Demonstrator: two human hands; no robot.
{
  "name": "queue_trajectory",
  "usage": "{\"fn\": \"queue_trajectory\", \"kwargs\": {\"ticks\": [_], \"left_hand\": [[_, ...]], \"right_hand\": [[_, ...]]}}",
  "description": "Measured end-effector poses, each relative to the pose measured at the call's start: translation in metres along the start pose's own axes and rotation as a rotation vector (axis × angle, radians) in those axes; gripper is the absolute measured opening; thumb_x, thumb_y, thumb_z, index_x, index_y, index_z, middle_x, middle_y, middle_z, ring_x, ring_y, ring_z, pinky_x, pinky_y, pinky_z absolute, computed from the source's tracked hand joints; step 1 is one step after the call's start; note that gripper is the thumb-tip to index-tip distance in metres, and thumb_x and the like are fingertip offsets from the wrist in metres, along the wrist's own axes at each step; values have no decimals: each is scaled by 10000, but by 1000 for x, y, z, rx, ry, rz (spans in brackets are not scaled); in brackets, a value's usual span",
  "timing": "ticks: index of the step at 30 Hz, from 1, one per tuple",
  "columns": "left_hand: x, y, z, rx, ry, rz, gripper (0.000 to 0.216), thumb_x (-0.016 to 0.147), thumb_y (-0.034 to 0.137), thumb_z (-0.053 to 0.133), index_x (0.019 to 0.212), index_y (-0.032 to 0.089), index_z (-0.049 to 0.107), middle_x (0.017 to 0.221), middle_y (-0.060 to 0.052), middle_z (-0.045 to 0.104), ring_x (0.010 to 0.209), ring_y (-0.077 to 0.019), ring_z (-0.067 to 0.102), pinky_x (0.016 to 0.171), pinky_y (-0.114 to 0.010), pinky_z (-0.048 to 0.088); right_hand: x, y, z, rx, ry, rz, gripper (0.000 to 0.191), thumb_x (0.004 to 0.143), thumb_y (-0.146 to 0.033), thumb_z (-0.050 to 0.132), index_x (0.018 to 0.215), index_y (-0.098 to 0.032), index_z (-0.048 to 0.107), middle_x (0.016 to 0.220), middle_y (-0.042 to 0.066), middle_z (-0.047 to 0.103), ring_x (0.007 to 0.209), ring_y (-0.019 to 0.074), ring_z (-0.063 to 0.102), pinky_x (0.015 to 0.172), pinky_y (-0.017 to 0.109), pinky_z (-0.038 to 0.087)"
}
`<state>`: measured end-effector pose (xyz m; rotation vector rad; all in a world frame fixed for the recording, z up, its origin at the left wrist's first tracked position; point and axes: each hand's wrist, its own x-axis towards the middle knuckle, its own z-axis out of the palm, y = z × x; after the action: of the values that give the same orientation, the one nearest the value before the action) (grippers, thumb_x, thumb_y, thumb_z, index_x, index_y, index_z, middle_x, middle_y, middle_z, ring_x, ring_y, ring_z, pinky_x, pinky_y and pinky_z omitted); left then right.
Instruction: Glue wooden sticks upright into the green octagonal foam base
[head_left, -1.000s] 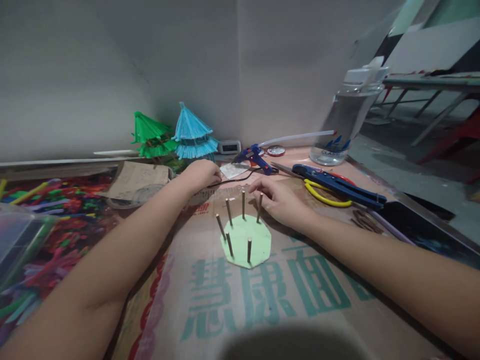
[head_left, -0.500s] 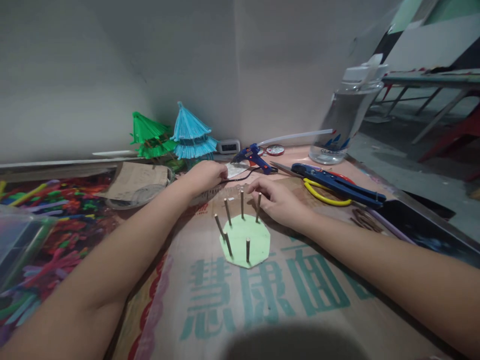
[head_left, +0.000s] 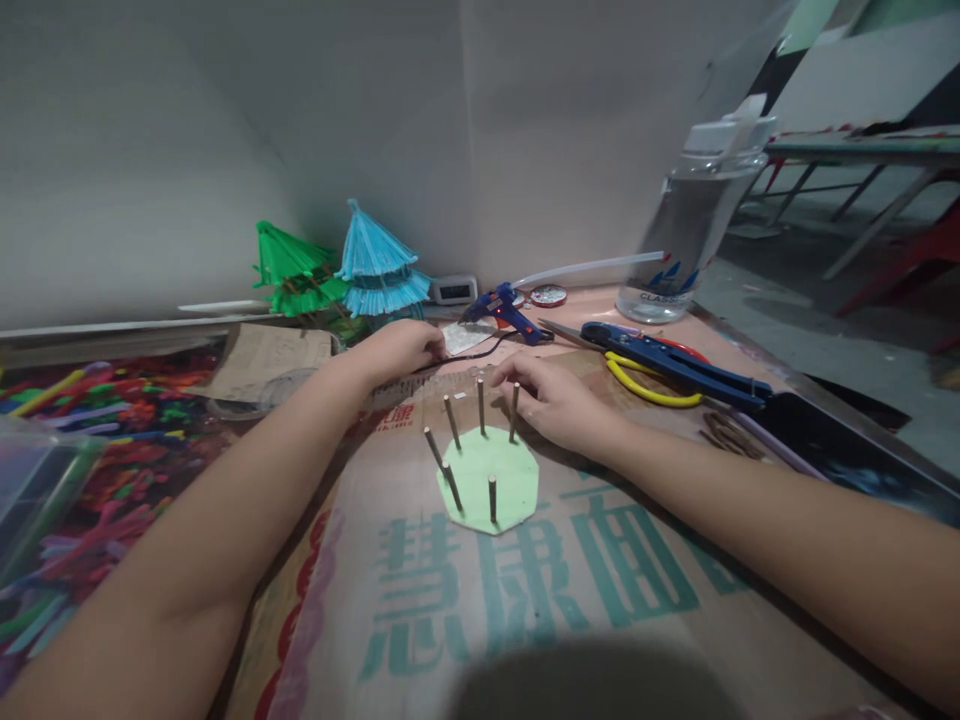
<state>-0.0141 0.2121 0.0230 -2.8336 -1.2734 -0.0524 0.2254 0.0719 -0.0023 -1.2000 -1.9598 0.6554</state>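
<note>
A pale green octagonal board [head_left: 491, 475] lies on the cardboard with several short brown sticks [head_left: 493, 500] standing up from it, some leaning. Behind the board, a clear ruler [head_left: 457, 382] with dark markings lies between my hands. My left hand [head_left: 405, 352] is above the ruler's left part, fingers curled downward beside a black cable; their tips are hidden. My right hand [head_left: 551, 400] rests just behind the board's right side, close to a stick, its fingers bent together near the ruler's right end. Whether either hand grips the ruler is unclear.
A blue glue gun [head_left: 506, 312], a utility knife [head_left: 660, 362], yellow-handled scissors [head_left: 652, 385] and a water bottle [head_left: 690, 220] stand or lie behind. Blue [head_left: 381, 260] and green [head_left: 292, 265] tiered paper-like models are at the wall. Colourful pipe cleaners [head_left: 127, 450] fill the left.
The view has shifted very slightly. Both hands, the board and its sticks keep nearly the same places.
</note>
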Motion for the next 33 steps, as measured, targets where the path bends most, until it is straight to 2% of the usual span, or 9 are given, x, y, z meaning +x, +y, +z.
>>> {"fn": "queue_trajectory", "kwargs": {"ticks": [7,12,21,25,33], "left_hand": [[5,-8,7,-24,-39,0,296,759,235,558,976,251,759,973,-2,801,857,-185,720,676,-224,474],[9,-16,13,-63,-54,-3,269,743,257,575,973,234,711,966,-9,792,852,-192,719,690,-228,489],[6,-8,9,-67,-38,18,253,733,211,553,927,225,716,955,-13,774,848,-187,700,690,-237,472],[5,-5,7,-30,-24,31,248,753,220,552,918,233,736,973,-23,776,882,-200,695,711,-250,463],[9,-11,9,2,-79,-15,254,747,255,588,961,232,723,948,-14,782,815,-198,696,637,-238,442]], "right_hand": [[-1,-1,0,7,-3,18,127,911,-176,529,974,-208,635,847,20,658,782,184,588,700,287,425],[0,-1,0,-8,-2,-7,112,922,-185,526,965,-210,626,874,24,664,802,185,589,707,286,422],[1,0,2,-19,-4,-11,120,904,-185,522,967,-205,622,802,8,627,739,179,568,675,282,403],[0,0,1,-15,-4,-6,119,906,-189,527,970,-200,626,831,21,646,769,187,583,688,287,414],[-1,-4,0,-9,-19,6,130,908,-166,524,980,-193,629,830,14,656,746,168,578,689,276,414]]}}
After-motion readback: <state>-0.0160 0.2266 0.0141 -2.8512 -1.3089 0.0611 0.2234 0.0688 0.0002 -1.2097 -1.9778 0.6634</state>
